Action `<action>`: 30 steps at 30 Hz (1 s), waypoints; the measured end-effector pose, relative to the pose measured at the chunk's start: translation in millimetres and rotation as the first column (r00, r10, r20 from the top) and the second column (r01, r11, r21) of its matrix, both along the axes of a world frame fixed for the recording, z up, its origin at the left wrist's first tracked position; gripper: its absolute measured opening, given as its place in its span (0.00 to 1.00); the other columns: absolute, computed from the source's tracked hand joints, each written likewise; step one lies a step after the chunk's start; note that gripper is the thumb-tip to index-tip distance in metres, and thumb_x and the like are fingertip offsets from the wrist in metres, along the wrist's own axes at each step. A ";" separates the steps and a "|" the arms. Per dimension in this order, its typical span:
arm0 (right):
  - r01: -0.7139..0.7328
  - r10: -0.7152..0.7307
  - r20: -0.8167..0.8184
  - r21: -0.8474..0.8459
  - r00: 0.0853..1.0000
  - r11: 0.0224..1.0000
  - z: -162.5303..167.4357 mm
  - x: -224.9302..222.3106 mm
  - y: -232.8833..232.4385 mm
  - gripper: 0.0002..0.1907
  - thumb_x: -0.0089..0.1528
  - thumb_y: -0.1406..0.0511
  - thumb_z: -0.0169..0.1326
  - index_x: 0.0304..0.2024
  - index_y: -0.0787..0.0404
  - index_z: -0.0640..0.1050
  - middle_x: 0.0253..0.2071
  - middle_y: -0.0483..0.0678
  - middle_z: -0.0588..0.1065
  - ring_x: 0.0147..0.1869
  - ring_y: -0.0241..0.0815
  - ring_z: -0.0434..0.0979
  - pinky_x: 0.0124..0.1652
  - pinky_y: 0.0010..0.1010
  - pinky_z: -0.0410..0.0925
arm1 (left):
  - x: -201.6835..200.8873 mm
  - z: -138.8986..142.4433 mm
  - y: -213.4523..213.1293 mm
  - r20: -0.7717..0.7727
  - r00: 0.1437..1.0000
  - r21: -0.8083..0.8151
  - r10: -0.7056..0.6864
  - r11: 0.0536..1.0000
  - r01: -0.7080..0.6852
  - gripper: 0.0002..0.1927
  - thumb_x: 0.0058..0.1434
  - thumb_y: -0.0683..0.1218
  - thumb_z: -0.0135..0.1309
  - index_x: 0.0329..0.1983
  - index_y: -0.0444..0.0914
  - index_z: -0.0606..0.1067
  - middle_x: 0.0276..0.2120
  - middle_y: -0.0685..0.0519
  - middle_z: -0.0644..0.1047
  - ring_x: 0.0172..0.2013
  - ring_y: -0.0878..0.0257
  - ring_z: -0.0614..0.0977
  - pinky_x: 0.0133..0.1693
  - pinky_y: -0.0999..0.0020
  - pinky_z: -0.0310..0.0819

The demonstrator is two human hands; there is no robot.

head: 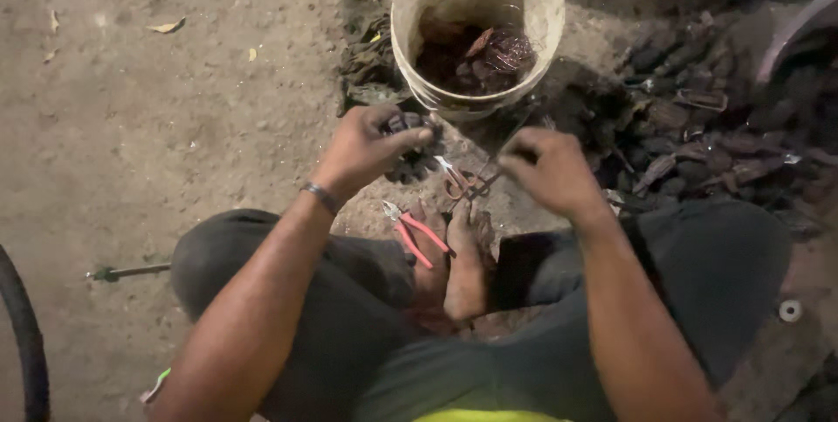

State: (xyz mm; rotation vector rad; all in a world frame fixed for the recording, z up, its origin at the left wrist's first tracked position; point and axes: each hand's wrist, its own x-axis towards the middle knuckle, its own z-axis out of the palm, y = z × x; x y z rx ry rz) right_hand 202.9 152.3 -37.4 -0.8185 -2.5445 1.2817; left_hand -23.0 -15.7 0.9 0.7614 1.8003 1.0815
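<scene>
Copper strands stretch between both hands: left hand clamps the dark coil, right hand pinches wire; best pull steadily toward the bucket, clear of the pliers.

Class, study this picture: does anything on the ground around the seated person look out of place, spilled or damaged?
Yes. Red-handled pliers lie loose on the dirt beside the bare feet. Dark scrap pieces sprawl in a heap right of the worn white bucket, which holds tangled wire. A small white ring sits alone on the ground.

bucket | red-handled pliers | scrap pile | washer
</scene>
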 end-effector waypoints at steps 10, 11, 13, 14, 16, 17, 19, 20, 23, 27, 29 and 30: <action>-0.164 0.158 -0.251 0.000 0.955 0.987 0.7 -8.6 -37.8 0.18 0.55 0.70 0.61 0.49 0.66 0.77 0.45 0.56 0.77 0.48 0.53 0.80 0.47 0.38 0.71 | 8.8 -0.3 2.7 0.097 0.980 0.010 -0.175 0.985 0.174 0.13 0.58 0.49 0.66 0.41 0.35 0.82 0.27 0.58 0.82 0.25 0.73 0.81 0.26 0.75 0.76; -0.161 0.153 -0.245 -0.011 0.957 0.987 1.4 -11.1 -39.0 0.16 0.56 0.70 0.61 0.46 0.65 0.78 0.42 0.55 0.77 0.46 0.52 0.80 0.45 0.38 0.72 | 8.6 0.0 1.8 0.085 0.980 -0.001 -0.182 0.983 0.183 0.14 0.58 0.48 0.66 0.41 0.35 0.82 0.27 0.57 0.82 0.25 0.73 0.81 0.26 0.75 0.76; -0.175 0.155 -0.271 -0.052 0.950 0.983 2.7 -15.5 -37.1 0.12 0.57 0.72 0.59 0.44 0.65 0.79 0.39 0.54 0.77 0.43 0.49 0.80 0.43 0.36 0.72 | 8.1 0.4 1.3 0.096 0.973 0.024 -0.208 0.978 0.206 0.14 0.57 0.49 0.66 0.43 0.37 0.82 0.27 0.58 0.82 0.25 0.73 0.80 0.26 0.75 0.76; -0.198 0.165 -0.300 -0.084 0.940 0.977 3.4 -17.5 -35.5 0.11 0.58 0.73 0.56 0.44 0.65 0.79 0.39 0.53 0.77 0.43 0.48 0.80 0.44 0.36 0.72 | 7.9 0.4 0.6 0.103 0.971 0.039 -0.214 0.977 0.211 0.15 0.57 0.49 0.65 0.44 0.38 0.82 0.27 0.59 0.82 0.25 0.73 0.80 0.26 0.75 0.75; -0.166 0.134 -0.304 -0.082 0.943 0.983 4.6 -20.2 -34.2 0.09 0.59 0.73 0.56 0.42 0.65 0.79 0.37 0.53 0.77 0.41 0.47 0.80 0.43 0.35 0.71 | 7.9 -0.4 -0.3 0.128 0.964 0.029 -0.235 0.972 0.233 0.15 0.56 0.49 0.66 0.43 0.38 0.81 0.27 0.60 0.80 0.25 0.73 0.79 0.25 0.74 0.75; -0.105 0.087 -0.280 -0.047 0.956 0.993 5.4 -20.1 -34.5 0.06 0.60 0.73 0.57 0.41 0.65 0.78 0.37 0.53 0.77 0.40 0.47 0.79 0.41 0.35 0.71 | 7.8 -1.1 -0.2 0.142 0.959 0.024 -0.247 0.969 0.246 0.15 0.56 0.49 0.67 0.43 0.38 0.81 0.27 0.60 0.79 0.25 0.74 0.78 0.25 0.74 0.74; -0.006 0.010 -0.254 0.015 0.967 1.000 6.9 -17.2 -36.9 0.04 0.60 0.72 0.58 0.38 0.66 0.78 0.36 0.54 0.76 0.39 0.48 0.79 0.40 0.36 0.71 | 7.3 -3.4 -0.1 0.076 0.951 0.010 -0.300 0.954 0.300 0.15 0.57 0.50 0.67 0.41 0.36 0.81 0.25 0.58 0.79 0.23 0.72 0.77 0.24 0.73 0.72; 0.027 -0.015 -0.254 0.043 0.967 0.999 7.8 -14.8 -38.1 0.04 0.60 0.73 0.57 0.38 0.66 0.78 0.36 0.54 0.76 0.39 0.48 0.79 0.40 0.35 0.71 | 6.6 -4.5 0.3 0.041 0.944 0.001 -0.327 0.945 0.327 0.15 0.57 0.50 0.67 0.40 0.35 0.81 0.25 0.57 0.79 0.23 0.72 0.77 0.24 0.72 0.71; 0.004 0.004 -0.278 0.026 0.960 1.000 9.4 -9.5 -37.0 0.04 0.58 0.72 0.57 0.36 0.66 0.77 0.35 0.54 0.77 0.39 0.48 0.80 0.40 0.35 0.72 | 4.4 -7.9 3.5 -0.062 0.994 -0.167 -0.084 0.983 0.073 0.19 0.61 0.54 0.66 0.35 0.32 0.80 0.24 0.54 0.80 0.22 0.71 0.79 0.24 0.73 0.73; 0.009 0.005 -0.198 0.065 0.980 0.998 7.5 -15.7 -29.8 0.06 0.55 0.71 0.58 0.36 0.65 0.78 0.35 0.54 0.79 0.40 0.47 0.82 0.42 0.35 0.72 | -1.8 -7.6 2.5 0.030 0.999 -0.020 -0.021 1.000 0.022 0.18 0.57 0.54 0.65 0.38 0.35 0.81 0.25 0.55 0.81 0.21 0.71 0.82 0.22 0.72 0.77; 0.116 -0.093 -0.193 0.114 0.977 0.987 7.0 -18.5 -25.2 0.05 0.58 0.72 0.58 0.37 0.65 0.79 0.37 0.54 0.79 0.41 0.46 0.81 0.43 0.35 0.72 | -1.7 -7.3 0.4 0.086 0.995 -0.051 -0.057 0.997 0.061 0.18 0.55 0.54 0.66 0.40 0.36 0.81 0.25 0.56 0.82 0.21 0.70 0.82 0.22 0.71 0.75; 0.171 -0.143 -0.192 0.139 0.971 0.975 6.8 -18.3 -23.9 0.05 0.59 0.72 0.57 0.38 0.65 0.79 0.37 0.55 0.79 0.42 0.46 0.81 0.44 0.35 0.72 | -0.4 -7.5 0.0 0.044 0.988 -0.026 -0.149 0.988 0.150 0.18 0.56 0.54 0.66 0.40 0.36 0.81 0.25 0.55 0.81 0.22 0.70 0.80 0.23 0.71 0.74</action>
